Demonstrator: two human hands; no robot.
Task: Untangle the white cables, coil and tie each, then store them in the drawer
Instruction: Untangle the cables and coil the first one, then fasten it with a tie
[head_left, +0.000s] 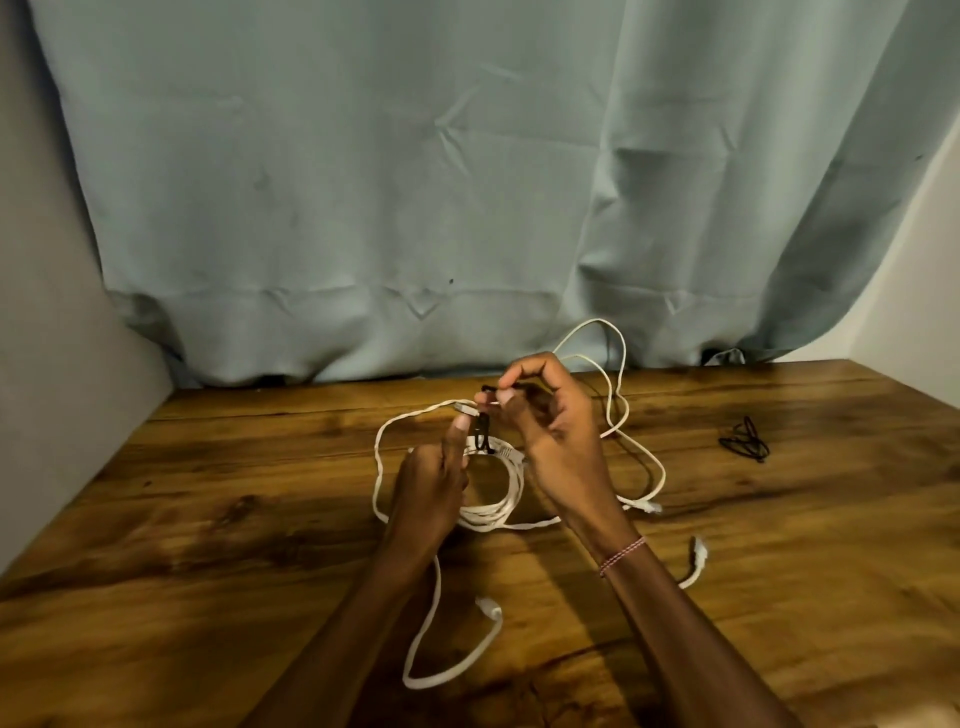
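A coil of white cable (501, 499) lies on the wooden table (208, 545) between my wrists. My left hand (431, 483) holds the coil's left side, thumb up against a black tie (480, 431) wrapped round it. My right hand (545, 415) pinches the upper end of that black tie above the coil. Loose white cable (621, 395) loops out behind and to the right of my hands. More loose cable (447, 670) trails toward me, with plug ends (698, 551) lying on the table.
A small heap of black ties (745, 441) lies on the table to the right. A pale blue curtain (415, 182) hangs behind the table's far edge. A grey wall (47, 338) stands at the left, a white wall at the far right.
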